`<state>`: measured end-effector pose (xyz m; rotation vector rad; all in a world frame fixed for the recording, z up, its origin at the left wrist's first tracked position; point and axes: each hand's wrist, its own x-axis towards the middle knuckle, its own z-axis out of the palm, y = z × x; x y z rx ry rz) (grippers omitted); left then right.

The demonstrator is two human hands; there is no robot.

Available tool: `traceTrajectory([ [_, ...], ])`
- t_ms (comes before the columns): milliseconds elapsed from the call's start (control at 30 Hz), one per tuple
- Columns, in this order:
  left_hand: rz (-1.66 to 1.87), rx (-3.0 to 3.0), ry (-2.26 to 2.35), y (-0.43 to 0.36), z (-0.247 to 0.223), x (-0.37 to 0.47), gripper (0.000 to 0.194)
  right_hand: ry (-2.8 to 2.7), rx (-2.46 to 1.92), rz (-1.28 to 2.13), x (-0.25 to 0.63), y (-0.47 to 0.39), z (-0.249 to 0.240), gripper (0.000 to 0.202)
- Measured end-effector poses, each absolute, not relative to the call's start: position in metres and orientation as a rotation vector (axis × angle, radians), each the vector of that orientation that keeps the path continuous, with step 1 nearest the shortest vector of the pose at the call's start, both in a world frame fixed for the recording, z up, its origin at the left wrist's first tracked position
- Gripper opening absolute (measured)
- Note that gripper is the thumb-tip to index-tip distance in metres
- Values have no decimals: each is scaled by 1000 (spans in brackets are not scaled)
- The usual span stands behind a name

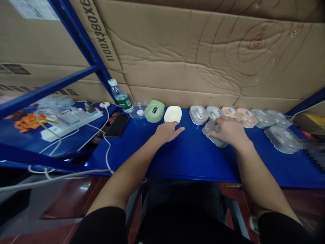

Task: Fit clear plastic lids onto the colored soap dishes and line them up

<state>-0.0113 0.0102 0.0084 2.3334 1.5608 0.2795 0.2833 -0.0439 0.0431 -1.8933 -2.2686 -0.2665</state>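
Note:
My left hand (pixel 167 132) rests at the near edge of a cream rounded box (pixel 173 114), its thumb stretched out to the right and nothing visibly held. Left of that box stands a pale green rounded case (pixel 154 111) with an oval slot in its top. My right hand (pixel 232 130) grips a grey rounded case in clear plastic packaging (pixel 215 138), thumb on the near side and fingers over the top. Behind it, similar packed cases line the back: a whitish one (pixel 198 114), a grey one (pixel 213 112) and a peach one (pixel 246 117).
More grey packed cases, one nearer the front (pixel 282 138), lie at the right. A water bottle (pixel 123 98), a clear round lid (pixel 138 111) and a black phone (pixel 117 125) are at the left. Beyond the blue frame post lie a power strip (pixel 72 123) and white cables.

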Motion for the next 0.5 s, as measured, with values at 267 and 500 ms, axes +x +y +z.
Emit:
traceTrajectory([
  [267, 335, 2345, 1638, 16, 3, -15, 59, -2108, -1257, 180, 230, -52, 12, 35],
  [500, 417, 2273, 1697, 21, 2, -16, 61, -1783, -1202, 476, 213, -32, -26, 28],
])
